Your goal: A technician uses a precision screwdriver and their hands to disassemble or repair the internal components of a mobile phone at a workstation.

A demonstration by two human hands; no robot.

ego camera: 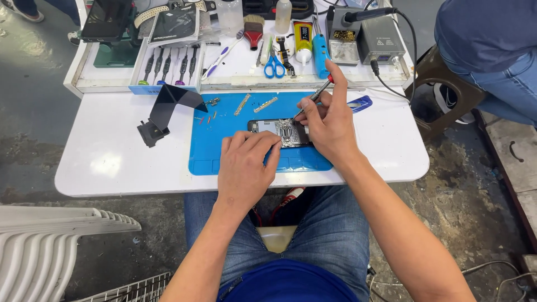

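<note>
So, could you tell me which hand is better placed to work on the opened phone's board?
Probably the right hand: it holds the screwdriver with its tip at the opened phone. The left hand holds no tool and rests on the phone's near edge.

Opened phone (278, 132) flat on blue mat, circuitry exposed; thin screwdriver (316, 95) tilted, tip on it.

Left hand (243, 168) presses flat on the near end of the opened phone (279, 132), pinning it to the blue mat (224, 151). Right hand (330, 123) grips a screwdriver (316, 95), tip down on the phone's exposed board. Scissors (274, 67) lie beyond on the white table (106, 162).
</note>
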